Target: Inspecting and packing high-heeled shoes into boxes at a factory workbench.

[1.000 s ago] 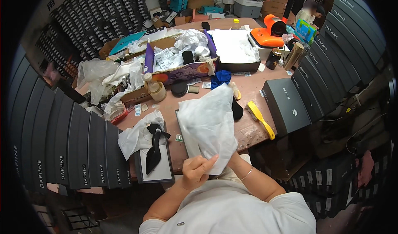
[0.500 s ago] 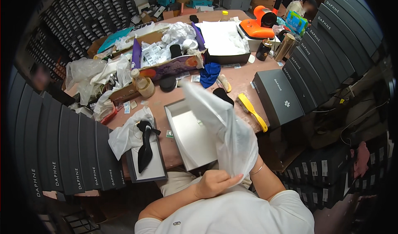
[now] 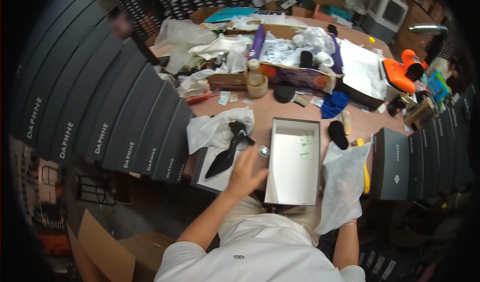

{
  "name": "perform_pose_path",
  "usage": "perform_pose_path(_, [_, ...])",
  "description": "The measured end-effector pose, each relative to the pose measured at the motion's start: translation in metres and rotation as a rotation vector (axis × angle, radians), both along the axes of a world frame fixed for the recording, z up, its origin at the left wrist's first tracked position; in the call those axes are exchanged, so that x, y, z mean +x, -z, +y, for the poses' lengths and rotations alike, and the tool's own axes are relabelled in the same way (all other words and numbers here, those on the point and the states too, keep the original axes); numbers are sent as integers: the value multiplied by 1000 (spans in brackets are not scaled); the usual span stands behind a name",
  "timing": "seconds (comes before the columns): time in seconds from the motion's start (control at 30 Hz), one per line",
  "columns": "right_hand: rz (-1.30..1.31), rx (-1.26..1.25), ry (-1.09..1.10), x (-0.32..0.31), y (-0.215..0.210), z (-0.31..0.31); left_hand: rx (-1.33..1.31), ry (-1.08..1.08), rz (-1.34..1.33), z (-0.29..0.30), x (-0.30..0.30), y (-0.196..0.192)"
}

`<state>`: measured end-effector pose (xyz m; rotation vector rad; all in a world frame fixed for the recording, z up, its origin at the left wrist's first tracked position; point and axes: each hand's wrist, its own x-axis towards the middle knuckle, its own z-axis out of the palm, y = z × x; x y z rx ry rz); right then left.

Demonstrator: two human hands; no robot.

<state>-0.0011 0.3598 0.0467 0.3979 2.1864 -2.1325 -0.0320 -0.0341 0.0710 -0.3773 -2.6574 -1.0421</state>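
left hand (image 3: 246, 174): reaching forward with fingers spread wide, holding nothing, its fingertips lying just beside the near left wall of the open shoe box (image 3: 294, 161) and close to the black high-heeled shoe (image 3: 227, 152).

right hand (image 3: 345, 189): mostly hidden inside or behind the white fabric bag (image 3: 342, 182); appearing to be gripping the bag, though how far the fingers are closing cannot be told.

white fabric bag: hanging to the right of the open box, over the table (image 3: 235, 107) edge. judged light, soft and limp, likely to sag and fold; best taken at its open hem, pinched with both hands.

black high-heeled shoe: lying on a box lid (image 3: 212, 174) to the left of the open box, partly resting against crumpled white tissue paper (image 3: 215, 127). judged light and stiff with a slim heel; best held by the body, not the heel.

open shoe box: empty apart from small packets, standing at the near table edge.

further out: a closed dark box (image 3: 392, 164) to the right, a yellow tool (image 3: 366, 174) beside the bag, rows of dark boxes (image 3: 125, 127) stacked on the left.
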Motion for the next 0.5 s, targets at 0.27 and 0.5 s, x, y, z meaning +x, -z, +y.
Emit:
perform_pose_path(0.27, [534, 1444, -338, -43, 102, -3, -2, -253, -517, -101, -42, 51])
perform_pose_path(0.5, [-8, 511, -640, 10, -91, -65, 180, 19, -185, -79, 11, -19])
